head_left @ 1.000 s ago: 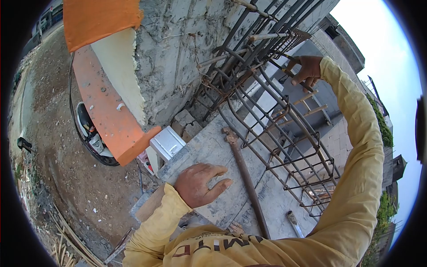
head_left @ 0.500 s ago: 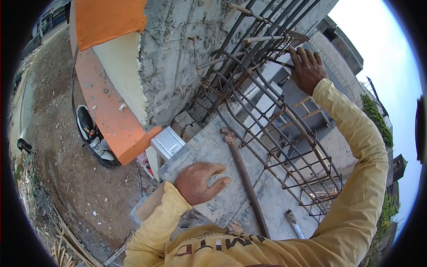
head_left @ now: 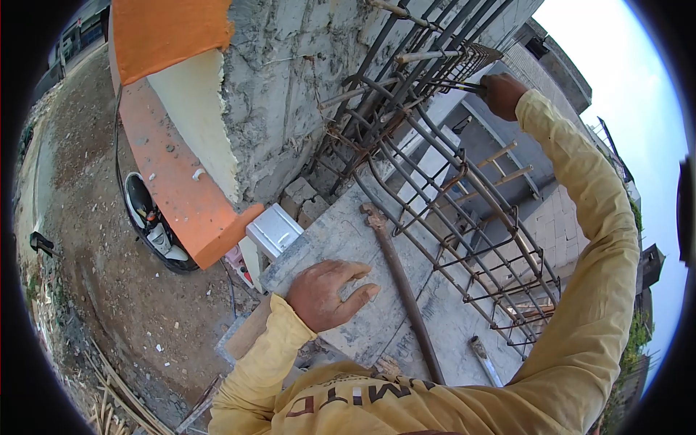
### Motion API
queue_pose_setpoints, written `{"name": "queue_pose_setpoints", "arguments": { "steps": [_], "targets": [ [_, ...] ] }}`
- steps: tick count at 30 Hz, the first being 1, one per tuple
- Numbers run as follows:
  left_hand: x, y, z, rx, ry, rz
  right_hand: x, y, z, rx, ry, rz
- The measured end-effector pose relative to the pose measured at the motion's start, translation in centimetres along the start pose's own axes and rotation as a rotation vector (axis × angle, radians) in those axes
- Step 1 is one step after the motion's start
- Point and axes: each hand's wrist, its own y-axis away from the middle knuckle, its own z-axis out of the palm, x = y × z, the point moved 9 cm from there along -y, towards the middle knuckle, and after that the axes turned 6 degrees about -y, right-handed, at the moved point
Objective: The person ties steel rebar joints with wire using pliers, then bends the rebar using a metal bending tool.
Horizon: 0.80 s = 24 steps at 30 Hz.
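My right hand (head_left: 504,96) is raised at the upper right, its fingers closed around slim dark handles that look like pincers (head_left: 464,86). The tool's far end reaches the tied rebar (head_left: 428,80) beside the rough wall and is hard to make out. From that bundle a rebar cage (head_left: 464,239) slopes down to the lower right. My left hand (head_left: 330,293) is open, thumb and fingers apart and nothing between them, low over the grey boards (head_left: 355,254). A rusty metal bar (head_left: 400,283) with a knobbed end lies on the boards to its right.
A silver metal box (head_left: 274,230) sits at the boards' left edge, near the orange ledge (head_left: 174,196). A flat-ended tool (head_left: 484,359) lies by my body. Ground lies lower at left, with a parked scooter (head_left: 156,228). The rough wall (head_left: 283,109) rises ahead.
My right hand has moved slightly up and right, and its fingers, extended earlier, are now curled around the handles. The tool has swung more level. My left hand has hardly moved.
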Motion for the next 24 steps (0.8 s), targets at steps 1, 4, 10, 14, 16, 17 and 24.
{"name": "queue_pose_setpoints", "arguments": {
  "steps": [1,4,10,14,16,17,24],
  "targets": [
    [0.0,0.0,-0.1,0.010,-0.002,0.010,-0.3,0.0,-0.3,-0.015,-0.037,-0.014],
    [0.2,0.1,0.0,0.020,0.013,0.022,0.1,-0.3,0.7,-0.069,-0.184,-0.054],
    [-0.1,0.1,0.0,0.008,0.023,0.007,1.8,1.8,8.0,-0.425,-0.820,0.324],
    [-0.1,-0.1,0.2,-0.025,-0.001,-0.013,2.4,1.2,8.1,-0.392,-0.843,0.305],
    [-0.1,-0.2,0.2,-0.041,0.001,-0.030,2.4,-1.1,6.2,-0.123,-0.449,-0.022],
    [0.0,-0.2,0.2,-0.040,0.002,-0.029,2.1,-1.4,5.7,0.006,-0.249,-0.178],
    [0.1,-0.2,0.0,-0.015,0.009,-0.028,0.5,0.9,2.9,0.031,-0.195,-0.052]
  ]
}}
